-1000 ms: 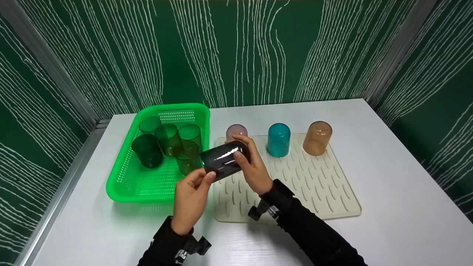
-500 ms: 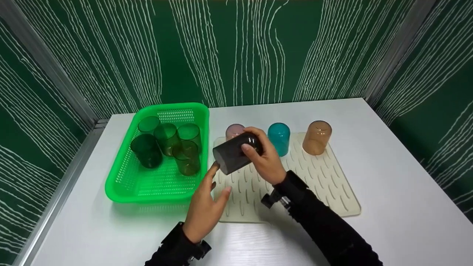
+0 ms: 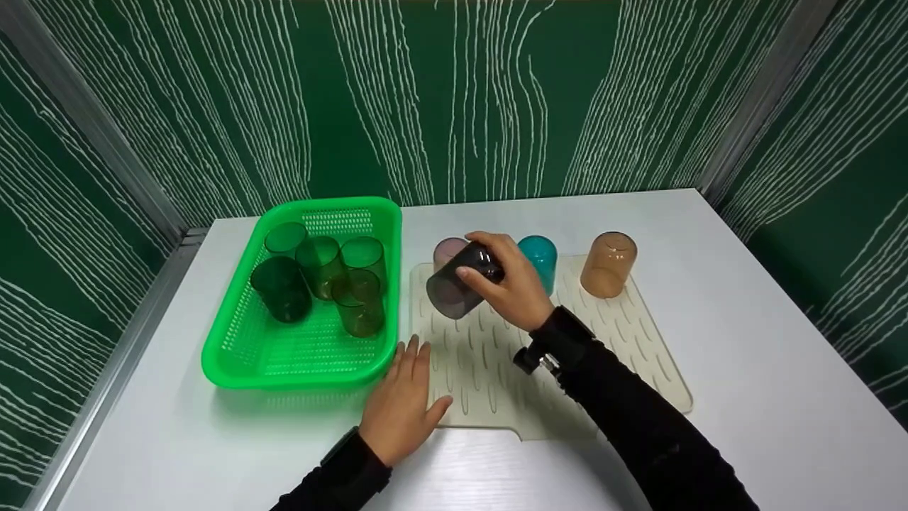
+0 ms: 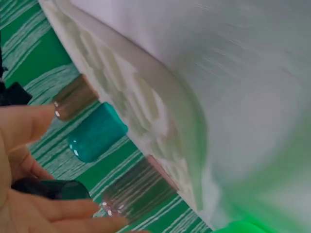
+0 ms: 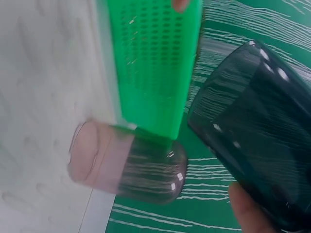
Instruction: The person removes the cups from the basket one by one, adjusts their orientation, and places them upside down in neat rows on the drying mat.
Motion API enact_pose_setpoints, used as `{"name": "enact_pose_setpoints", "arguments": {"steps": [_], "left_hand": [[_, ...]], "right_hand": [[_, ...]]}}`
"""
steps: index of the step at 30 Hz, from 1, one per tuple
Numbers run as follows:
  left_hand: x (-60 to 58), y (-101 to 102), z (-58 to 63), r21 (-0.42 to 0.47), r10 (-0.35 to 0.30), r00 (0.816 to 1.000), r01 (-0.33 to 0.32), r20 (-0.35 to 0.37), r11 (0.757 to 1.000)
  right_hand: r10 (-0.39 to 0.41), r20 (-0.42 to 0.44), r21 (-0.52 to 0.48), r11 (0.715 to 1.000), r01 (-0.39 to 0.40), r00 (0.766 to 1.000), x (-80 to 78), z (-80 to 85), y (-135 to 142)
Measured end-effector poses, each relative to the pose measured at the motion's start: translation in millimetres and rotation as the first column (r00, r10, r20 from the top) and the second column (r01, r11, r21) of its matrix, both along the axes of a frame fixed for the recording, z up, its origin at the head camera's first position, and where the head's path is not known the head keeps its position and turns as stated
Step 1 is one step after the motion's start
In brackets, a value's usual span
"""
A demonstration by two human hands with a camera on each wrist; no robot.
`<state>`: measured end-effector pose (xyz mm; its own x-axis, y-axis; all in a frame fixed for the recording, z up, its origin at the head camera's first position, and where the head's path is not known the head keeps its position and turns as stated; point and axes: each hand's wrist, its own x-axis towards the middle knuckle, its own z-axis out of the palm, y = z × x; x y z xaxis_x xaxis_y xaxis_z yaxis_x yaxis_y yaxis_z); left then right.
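Note:
My right hand (image 3: pixel 516 289) grips a dark grey drinking glass (image 3: pixel 454 289) by its closed end, thumb along the near side. The glass tilts, mouth pointing down and left, above the cream ridged drying mat (image 3: pixel 489 383). Behind it, partly covered, a pink glass (image 3: pixel 447 250) stands upside down on the mat; the right wrist view shows that pink glass (image 5: pixel 126 160) beside the held one. Fingers extended, my left hand (image 3: pixel 401 411) is at the mat's front left corner, close to the green basket (image 3: pixel 220 355), and holds nothing.
An upside-down teal glass (image 3: pixel 543 257) and an amber glass (image 3: pixel 608 266) stand along the mat's back edge. Several coloured glasses, such as a dark green one (image 3: pixel 281 287), stand in the basket. A patterned green wall (image 3: pixel 496 99) rises behind the white table (image 3: pixel 766 319).
My left hand has let go of the dark glass and dropped toward the mat's front left corner. My right hand has moved right and up with the glass, turning its mouth further down.

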<state>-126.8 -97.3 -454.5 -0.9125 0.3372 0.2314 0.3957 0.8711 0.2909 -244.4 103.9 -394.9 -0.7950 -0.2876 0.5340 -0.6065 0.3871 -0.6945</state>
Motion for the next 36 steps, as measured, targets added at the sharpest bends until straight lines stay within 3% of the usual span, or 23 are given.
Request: {"name": "enact_pose_setpoints", "arguments": {"steps": [7, 16, 21, 26, 36], "left_hand": [[0.1, -7.0, -8.0, -0.188, 0.000, 0.990, 0.027, 0.144, 0.982], [-1.4, -6.2, -7.7, -0.226, 0.026, 0.977, 0.023, 0.211, 0.974], [-2.2, -5.8, -8.3, -0.241, 0.042, 0.975, 0.013, 0.220, 0.970], [-1.7, -5.5, -7.8, -0.249, 0.042, 0.975, 0.014, 0.218, 0.968], [-3.1, -3.8, -4.4, -0.253, 0.066, 0.954, 0.010, 0.292, 0.967]], "right_hand": [[-0.085, 0.059, 0.235, 0.969, 0.069, 0.995, -3.9, -9.0, -7.2], [-0.162, 0.038, 0.473, 0.872, 0.125, 0.986, -7.9, -24.4, -18.3], [-0.168, 0.032, 0.528, 0.840, 0.126, 0.985, -8.1, -33.5, -22.9], [-0.158, 0.025, 0.542, 0.832, 0.119, 0.987, -6.4, -39.8, -25.8], [-0.169, 0.026, 0.592, 0.797, 0.121, 0.985, -4.2, -46.1, -29.7]]}}
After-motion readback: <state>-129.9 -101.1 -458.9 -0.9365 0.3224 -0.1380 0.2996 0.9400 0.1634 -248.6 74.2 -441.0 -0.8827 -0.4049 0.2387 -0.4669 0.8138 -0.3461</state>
